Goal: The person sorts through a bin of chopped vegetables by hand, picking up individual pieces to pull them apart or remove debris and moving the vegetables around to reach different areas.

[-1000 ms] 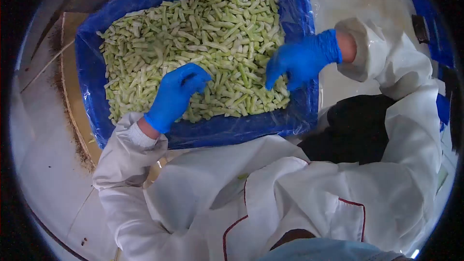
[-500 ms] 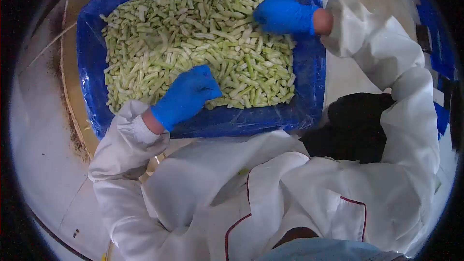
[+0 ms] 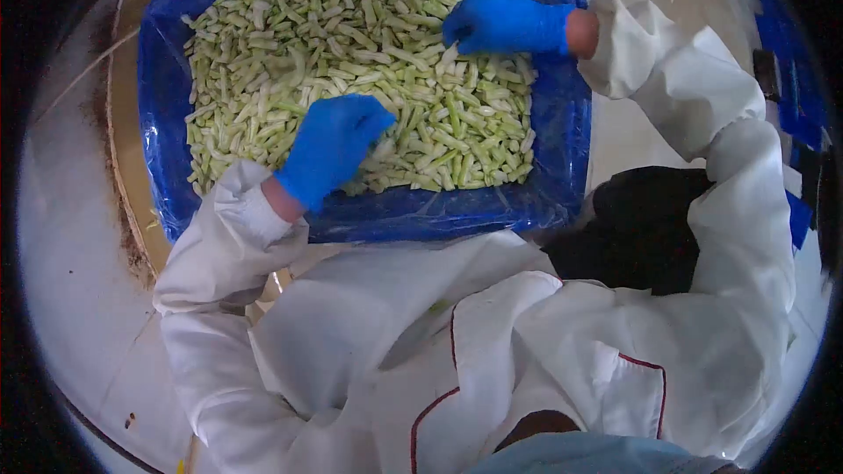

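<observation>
Pale green cut vegetable strips (image 3: 290, 79) fill a blue crate (image 3: 562, 140) that has a clear plastic liner. My left hand (image 3: 338, 145), in a blue glove, is low over the near part of the strips, its fingers bent and pinched together. My right hand (image 3: 505, 22), gloved in blue too, is at the far right of the heap with its fingers curled down against the strips. Pale strips lie right at both sets of fingertips. Whatever either hand pinches is hidden by the fingers.
A tan board edge (image 3: 132, 123) runs along the crate's left side, over a stained light floor (image 3: 79, 298). At the far right are blue objects (image 3: 799, 79). My white coat (image 3: 421, 316) is close against the crate's near side.
My left hand has moved up a little, away from the near rim and farther over the strips. My right hand has shifted slightly left. The crate appears slightly higher in view.
</observation>
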{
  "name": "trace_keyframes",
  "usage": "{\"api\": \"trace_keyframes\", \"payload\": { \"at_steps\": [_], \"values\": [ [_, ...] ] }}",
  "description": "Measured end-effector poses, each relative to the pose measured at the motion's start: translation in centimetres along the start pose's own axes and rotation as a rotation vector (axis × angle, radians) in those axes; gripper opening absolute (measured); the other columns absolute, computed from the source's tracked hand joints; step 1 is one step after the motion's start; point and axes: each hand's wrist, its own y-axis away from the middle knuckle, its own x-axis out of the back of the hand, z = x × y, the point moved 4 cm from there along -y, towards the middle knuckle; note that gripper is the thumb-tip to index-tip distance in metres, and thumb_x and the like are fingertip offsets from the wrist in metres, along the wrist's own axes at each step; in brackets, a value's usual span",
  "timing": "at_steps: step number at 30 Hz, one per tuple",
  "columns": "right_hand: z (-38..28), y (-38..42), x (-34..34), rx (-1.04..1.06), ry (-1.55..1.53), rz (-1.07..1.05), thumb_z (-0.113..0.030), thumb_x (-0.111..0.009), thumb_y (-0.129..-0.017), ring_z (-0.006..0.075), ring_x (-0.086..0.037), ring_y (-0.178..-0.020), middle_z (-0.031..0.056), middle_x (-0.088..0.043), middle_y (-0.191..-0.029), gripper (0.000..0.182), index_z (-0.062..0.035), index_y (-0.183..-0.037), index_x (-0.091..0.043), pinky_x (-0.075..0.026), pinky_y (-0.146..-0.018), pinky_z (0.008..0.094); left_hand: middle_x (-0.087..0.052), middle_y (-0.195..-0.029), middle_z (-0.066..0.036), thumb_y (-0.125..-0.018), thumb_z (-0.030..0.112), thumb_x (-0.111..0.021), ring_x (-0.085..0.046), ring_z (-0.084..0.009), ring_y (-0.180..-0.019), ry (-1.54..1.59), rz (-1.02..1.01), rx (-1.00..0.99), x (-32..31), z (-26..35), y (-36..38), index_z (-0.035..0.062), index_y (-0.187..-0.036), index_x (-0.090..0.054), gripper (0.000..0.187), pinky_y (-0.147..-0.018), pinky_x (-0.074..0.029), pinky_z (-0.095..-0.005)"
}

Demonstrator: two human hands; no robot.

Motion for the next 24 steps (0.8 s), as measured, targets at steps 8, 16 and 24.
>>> {"api": "trace_keyframes", "payload": {
  "at_steps": [8, 16, 24],
  "values": [
    [-5.0, 1.2, 1.4, 0.066, -0.118, 0.062, -0.018, -0.065, -0.076, 0.0237, -0.061, -0.073, 0.0094, -0.063, -0.081, 0.02, -0.0075, -0.093, -0.064, -0.049, -0.067, 0.0338, -0.06, -0.066, -0.012, -0.078, 0.024, -0.065, -0.059, -0.0243, -0.061, 0.218, 0.081, 0.134, -1.9, 2.2, -4.6, 0.0007, -0.079, -0.063, 0.024, -0.06, -0.047, -0.0356],
    [-7.5, 1.5, 0.9, 0.263, 0.002, 0.234, -0.015, -0.063, -0.074, 0.023, -0.057, -0.07, 0.0079, -0.058, -0.077, 0.018, -0.0058, -0.089, -0.061, -0.047, -0.063, 0.0334, -0.062, -0.071, -0.007, -0.08, 0.015, -0.063, -0.058, -0.0132, -0.061, 0.368, -0.101, 0.212, -1.7, 2.6, -4.4, -0.0009, -0.092, -0.061, 0.02, -0.058, -0.047, -0.0265],
    [-5.3, 4.4, 7.7, -0.084, -1.007, 0.065, -0.015, -0.062, -0.084, 0.01, -0.05, -0.066, 0.005, -0.051, -0.068, 0.017, -0.0003, -0.08, -0.055, -0.041, -0.058, 0.0246, -0.062, -0.082, -0.004, -0.081, 0.014, -0.066, -0.057, -0.0088, -0.069, 0.915, -0.072, 0.323, 0.7, 2.9, -1.6, 0.0017, -0.103, -0.06, 0.025, -0.063, -0.048, -0.024]
  ]
}}
